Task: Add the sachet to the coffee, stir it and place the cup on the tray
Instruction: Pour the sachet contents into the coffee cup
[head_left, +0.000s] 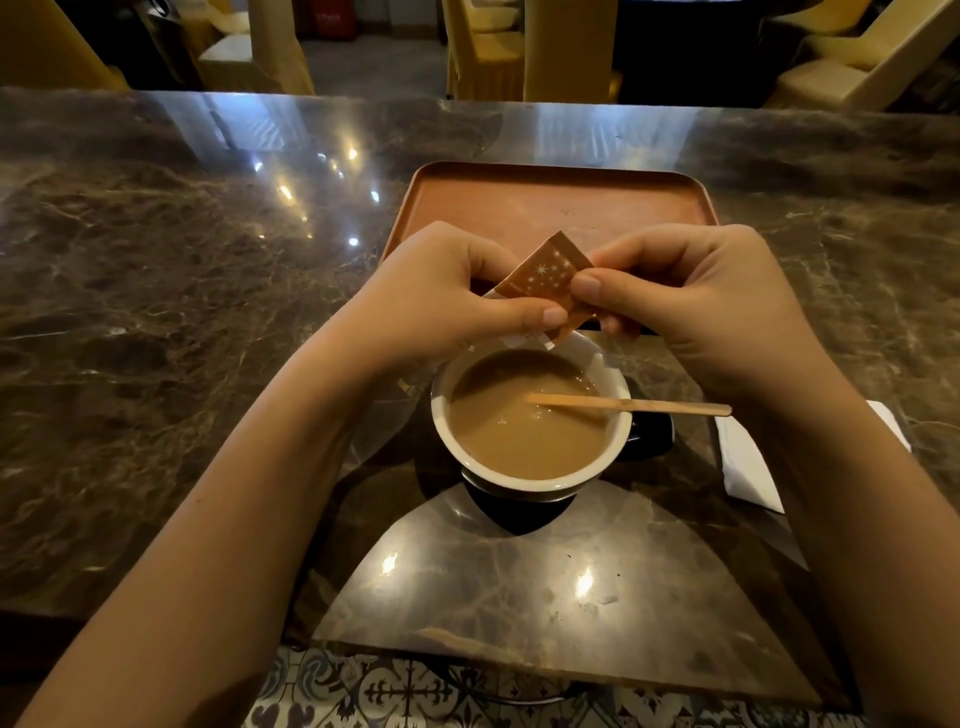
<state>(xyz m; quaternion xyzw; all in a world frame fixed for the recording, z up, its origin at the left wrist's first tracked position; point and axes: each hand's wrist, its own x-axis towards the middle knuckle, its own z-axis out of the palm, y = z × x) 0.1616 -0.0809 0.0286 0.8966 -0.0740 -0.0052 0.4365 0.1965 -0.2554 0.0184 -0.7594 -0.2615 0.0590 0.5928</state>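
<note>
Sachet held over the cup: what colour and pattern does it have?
The sachet is brown-orange with small white starbursts, seen clearly in the head view.

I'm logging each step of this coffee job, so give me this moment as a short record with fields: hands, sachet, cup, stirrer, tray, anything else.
left hand: pinches the sachet's lower left part
right hand: pinches the sachet's right edge
sachet: brown with white stars, held above the cup's far rim
cup: white inside, full of milky coffee, on the table, not on the tray
stirrer: wooden, one end in the coffee, resting on the right rim
tray: brown, behind the cup, nothing visible on it
napkin: white, right of the cup
</note>
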